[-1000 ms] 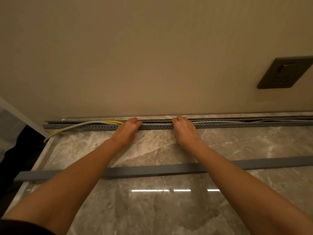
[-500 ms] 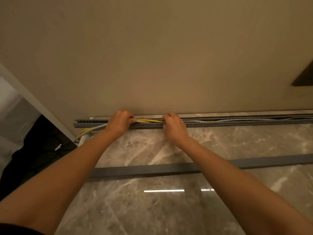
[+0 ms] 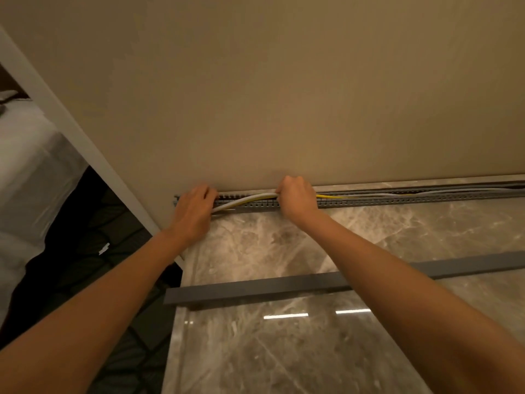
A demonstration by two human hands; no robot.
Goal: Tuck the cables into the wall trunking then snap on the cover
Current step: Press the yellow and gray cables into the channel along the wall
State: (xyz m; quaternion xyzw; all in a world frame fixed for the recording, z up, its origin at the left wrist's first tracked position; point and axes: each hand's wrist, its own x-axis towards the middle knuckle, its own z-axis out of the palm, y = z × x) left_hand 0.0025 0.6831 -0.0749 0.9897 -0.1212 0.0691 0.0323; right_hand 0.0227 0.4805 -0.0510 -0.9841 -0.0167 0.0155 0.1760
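Fingers of our right hand curl closed around the white and yellow cables; left hand fingers press together at the slotted grey trunking along the wall. The grey cover lies loose on the marble surface, well apart.

The long slotted plastic trunking at the far edge is mid grey, its near wall marked by a regular row of small dark slots. In it run a pale grey-white round cable and a bright yellow thin cable. The flat plastic cover strip lying nearer is a plain, darker slate grey. The polished stone surface is grey-brown, marbled with pale cream veins and cloudy patches, with two short white light reflections near the middle. The smooth plain wall is a warm beige-tan, unpatterned. At the far left, a white frame edge borders white cloth and a dark, nearly black area.
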